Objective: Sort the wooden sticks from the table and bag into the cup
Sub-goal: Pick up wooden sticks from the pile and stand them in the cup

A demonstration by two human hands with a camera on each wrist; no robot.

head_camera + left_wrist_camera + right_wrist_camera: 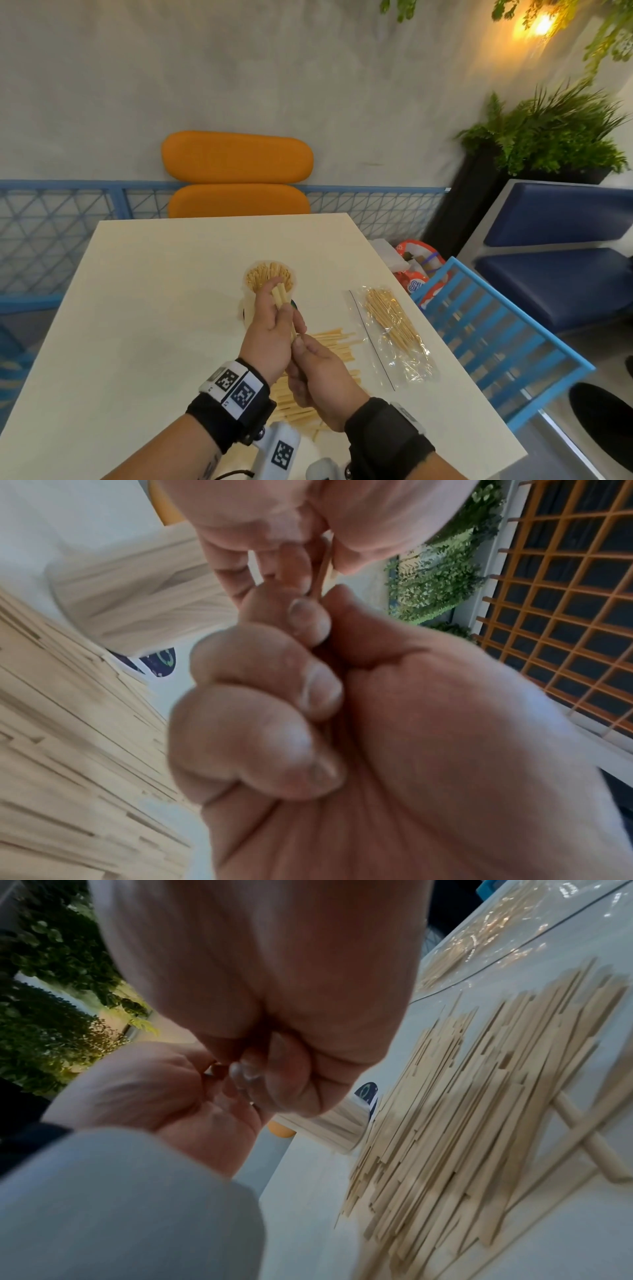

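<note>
Both hands on sticks above bench (144,308)
Left hand (270,329) grips few sticks (280,296) by cup (270,278); right hand (322,377) pinches their lower ends.

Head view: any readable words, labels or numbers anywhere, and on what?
Red and white bag beside the table: blue lettering starting "S", the rest hidden.
Wrist bands: black and white square code markers, with tiny characters too small to read.
Cup: dark printed label, no legible words.
</note>
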